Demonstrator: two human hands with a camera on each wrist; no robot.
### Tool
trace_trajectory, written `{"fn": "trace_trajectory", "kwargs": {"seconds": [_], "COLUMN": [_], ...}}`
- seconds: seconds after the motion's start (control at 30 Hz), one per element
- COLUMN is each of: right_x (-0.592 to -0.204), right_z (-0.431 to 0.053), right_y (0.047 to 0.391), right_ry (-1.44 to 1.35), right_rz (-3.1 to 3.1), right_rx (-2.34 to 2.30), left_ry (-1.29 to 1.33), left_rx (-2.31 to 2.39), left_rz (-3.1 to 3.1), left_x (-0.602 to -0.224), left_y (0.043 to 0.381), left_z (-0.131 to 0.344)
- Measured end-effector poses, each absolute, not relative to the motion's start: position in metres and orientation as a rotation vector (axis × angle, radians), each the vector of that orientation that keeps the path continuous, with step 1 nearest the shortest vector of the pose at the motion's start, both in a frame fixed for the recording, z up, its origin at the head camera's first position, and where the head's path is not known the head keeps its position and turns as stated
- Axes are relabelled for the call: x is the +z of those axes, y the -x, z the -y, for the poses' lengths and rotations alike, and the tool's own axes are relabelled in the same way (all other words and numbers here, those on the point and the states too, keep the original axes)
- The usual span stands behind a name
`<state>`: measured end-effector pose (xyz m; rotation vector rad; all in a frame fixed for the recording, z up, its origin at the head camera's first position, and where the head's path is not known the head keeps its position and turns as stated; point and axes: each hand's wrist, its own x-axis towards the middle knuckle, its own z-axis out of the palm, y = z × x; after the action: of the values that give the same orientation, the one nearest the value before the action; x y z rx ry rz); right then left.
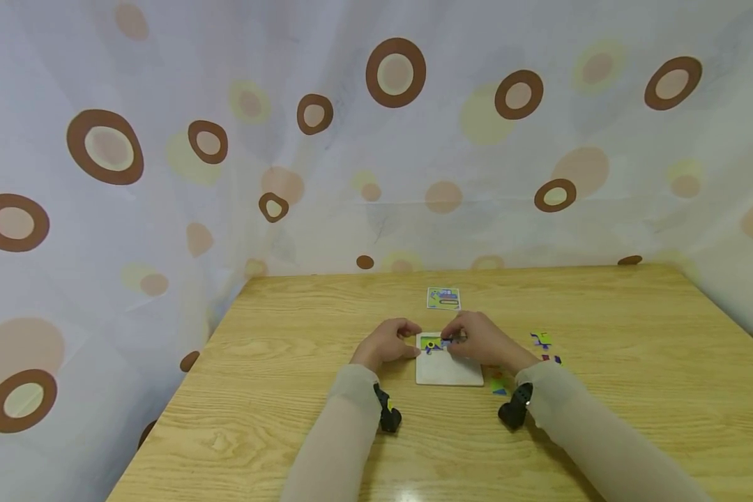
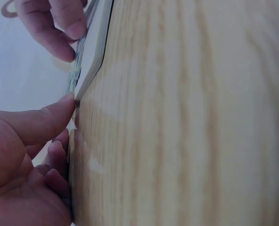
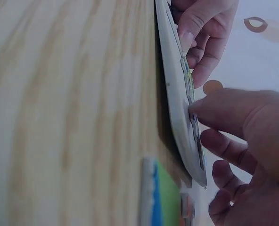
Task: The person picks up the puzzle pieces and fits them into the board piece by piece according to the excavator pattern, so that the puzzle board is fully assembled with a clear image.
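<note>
Bracing that likely light, stiff board (image 1: 448, 371) at its grippable left edge, your left hand (image 1: 386, 343) spread its fingers; your right hand's (image 1: 480, 340) hold wasn't clear

Pale backdrop (image 1: 339, 153) (brown-ringed) behind a wooden table (image 1: 245, 418).

The bare right hand (image 1: 475, 337) hides part of the white rectangular board (image 1: 448, 369). The right wrist view's lower edge crops a flat green-and-blue piece (image 3: 167, 201).

A white board (image 1: 448, 369) lies flat on the desk (image 1: 257, 411), green-and-blue pieces (image 1: 428, 343) in its far part, loose pieces (image 1: 542, 339) at right
</note>
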<state>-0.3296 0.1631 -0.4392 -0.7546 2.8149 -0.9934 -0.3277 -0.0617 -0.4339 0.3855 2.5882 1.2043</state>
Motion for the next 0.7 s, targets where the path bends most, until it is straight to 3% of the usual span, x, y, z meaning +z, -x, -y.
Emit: {"fn": "trace_trajectory", "kwargs": {"seconds": [0.7], "right_x": [-0.431], "right_z": [-0.194], "right_y": [0.306], "right_ry": [0.705], "right_rz": [-2.823], "right_rx": [-1.226], "left_ry": [-0.404], "left_rx": [1.245], "left_rz": [-2.563], "left_x": [-0.438], "left_y": [0.328], "left_z": [0.062]}}
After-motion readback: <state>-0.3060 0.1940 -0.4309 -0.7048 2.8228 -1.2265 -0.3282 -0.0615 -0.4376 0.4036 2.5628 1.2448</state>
